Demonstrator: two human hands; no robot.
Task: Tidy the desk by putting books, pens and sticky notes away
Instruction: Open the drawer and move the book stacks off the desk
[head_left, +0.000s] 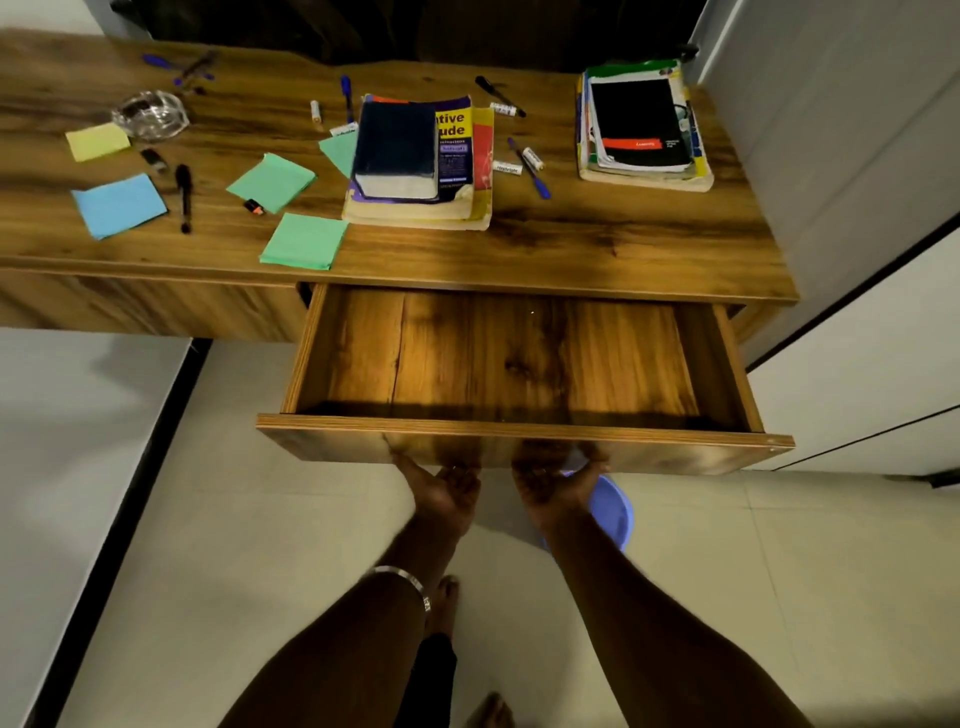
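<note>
Wooden desk (623, 249), black marker (184, 197) lengthwise front-to-back

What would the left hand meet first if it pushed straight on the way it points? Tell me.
The left hand points up and forward at the drawer front, and its fingertips already seem to lie under that panel's lower edge. So the drawer front comes first; exact contact is hard to judge here.

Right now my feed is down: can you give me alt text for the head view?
Both hands, left hand and right hand, grip under the front panel of an open wooden drawer, which shows nothing inside. Above, the wooden desk holds two stacks of books, scattered pens and pastel sticky notes.
</note>
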